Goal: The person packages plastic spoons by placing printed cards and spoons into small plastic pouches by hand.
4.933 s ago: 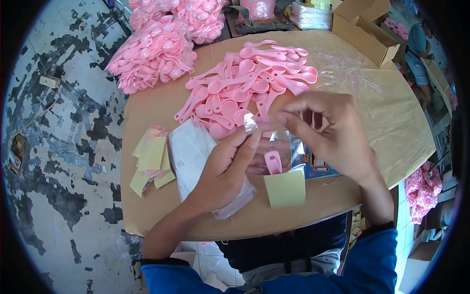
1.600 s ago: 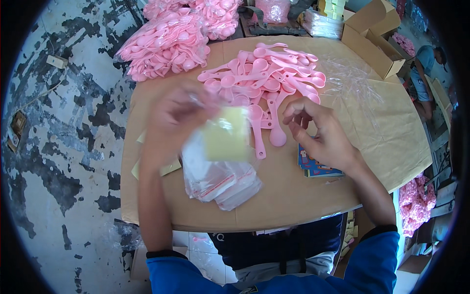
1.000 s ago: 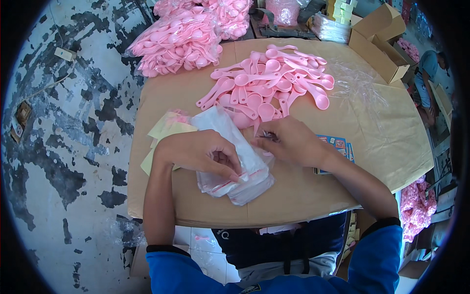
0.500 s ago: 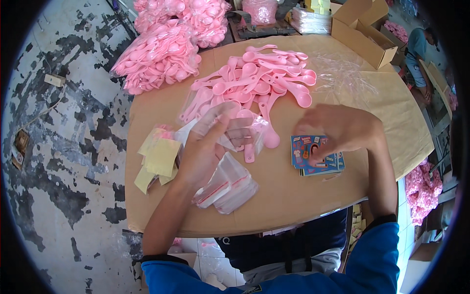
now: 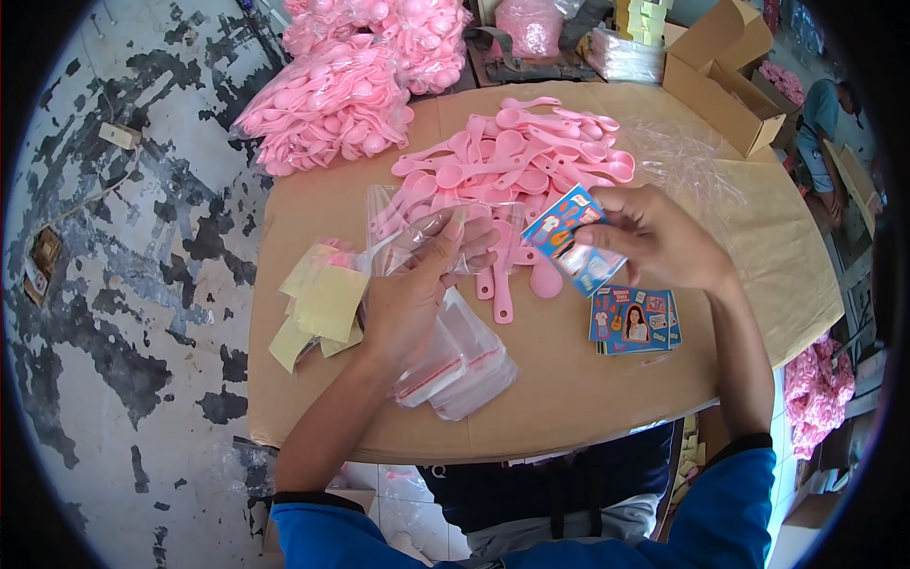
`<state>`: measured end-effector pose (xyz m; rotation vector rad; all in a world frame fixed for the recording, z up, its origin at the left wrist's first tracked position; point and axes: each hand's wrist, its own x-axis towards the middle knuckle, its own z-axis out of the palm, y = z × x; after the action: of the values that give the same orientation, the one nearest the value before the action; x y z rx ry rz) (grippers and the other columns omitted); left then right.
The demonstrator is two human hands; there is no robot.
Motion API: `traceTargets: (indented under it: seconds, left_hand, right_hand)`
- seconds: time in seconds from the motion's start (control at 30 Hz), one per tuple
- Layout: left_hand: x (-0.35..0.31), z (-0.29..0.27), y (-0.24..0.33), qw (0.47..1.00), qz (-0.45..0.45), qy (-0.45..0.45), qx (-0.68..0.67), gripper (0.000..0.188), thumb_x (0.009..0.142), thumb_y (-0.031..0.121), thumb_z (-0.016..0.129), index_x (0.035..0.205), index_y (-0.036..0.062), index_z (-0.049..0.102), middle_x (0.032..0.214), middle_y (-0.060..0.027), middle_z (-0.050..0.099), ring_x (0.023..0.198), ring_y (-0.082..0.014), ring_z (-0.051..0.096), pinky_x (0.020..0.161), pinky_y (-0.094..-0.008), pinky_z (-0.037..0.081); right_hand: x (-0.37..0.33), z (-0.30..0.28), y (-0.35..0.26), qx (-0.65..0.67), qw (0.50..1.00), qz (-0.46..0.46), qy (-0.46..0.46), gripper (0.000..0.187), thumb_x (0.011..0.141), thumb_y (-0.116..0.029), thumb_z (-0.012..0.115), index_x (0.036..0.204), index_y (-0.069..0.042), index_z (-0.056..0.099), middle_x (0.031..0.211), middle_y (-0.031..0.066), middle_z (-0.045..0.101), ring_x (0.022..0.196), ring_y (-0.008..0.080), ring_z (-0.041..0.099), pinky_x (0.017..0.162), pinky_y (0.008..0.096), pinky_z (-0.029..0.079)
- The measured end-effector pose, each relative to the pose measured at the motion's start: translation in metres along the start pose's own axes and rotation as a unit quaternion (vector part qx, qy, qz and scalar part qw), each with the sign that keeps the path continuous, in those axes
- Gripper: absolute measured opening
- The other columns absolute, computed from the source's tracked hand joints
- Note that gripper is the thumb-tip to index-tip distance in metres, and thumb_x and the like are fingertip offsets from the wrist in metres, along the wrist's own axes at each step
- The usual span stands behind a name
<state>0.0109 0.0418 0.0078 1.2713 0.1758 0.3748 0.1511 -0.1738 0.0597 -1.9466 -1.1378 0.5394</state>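
My left hand is closed round a clear plastic bag, held above the table in front of the spoons. Between the thumb and fingers of my right hand is a blue printed card, tilted, its left edge close to the bag. Below that hand lies a small stack of matching cards. A heap of pink measuring spoons covers the table beyond both hands. Near my left wrist lie flat clear bags with a red strip. Yellow paper slips sit to the left.
The brown-covered table has a curved front edge near my body. Big bags of pink spoons stand at the back left. An open cardboard box is at the back right, near crumpled clear plastic. Another person sits at far right.
My right hand has lifted a card off the stack and brought it left toward the bag. The left hand still holds the bag, now spread out more visibly.
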Motion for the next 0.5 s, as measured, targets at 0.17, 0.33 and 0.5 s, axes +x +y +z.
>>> traceTargets:
  seconds: [0.17,0.33,0.5]
  left_hand:
    - [-0.005,0.007,0.003,1.000,0.021,-0.017,-0.002,0.042,0.097,0.027,0.058,0.130,0.0010,0.052,0.120,-0.0144,0.064,0.107,-0.0204,0.063,0.090,-0.0309,0.050]
    - [-0.004,0.004,-0.003,0.999,0.014,0.004,0.038,0.040,0.097,0.026,0.060,0.129,0.0033,0.056,0.116,-0.0080,0.065,0.103,-0.0123,0.061,0.084,-0.0274,0.048]
    - [-0.006,-0.001,-0.010,0.994,0.050,-0.073,0.056,0.030,0.096,0.022,0.060,0.121,0.0045,0.061,0.104,-0.0019,0.066,0.092,-0.0062,0.059,0.079,-0.0221,0.046]
  right_hand:
    - [0.010,0.038,0.011,0.113,0.992,-0.059,0.020,0.017,0.098,-0.016,0.056,0.109,-0.004,0.061,0.073,-0.0007,0.062,0.055,0.0008,0.052,0.042,0.0184,0.042]
    - [0.010,0.051,0.014,0.011,0.985,-0.169,0.015,0.012,0.096,-0.009,0.058,0.102,-0.001,0.063,0.081,0.0012,0.064,0.063,0.0044,0.054,0.056,0.0234,0.045]
    - [0.008,0.054,0.007,0.066,0.991,-0.108,0.033,0.014,0.094,-0.009,0.061,0.103,0.000,0.065,0.077,0.0002,0.063,0.069,0.0052,0.056,0.061,0.0242,0.046]
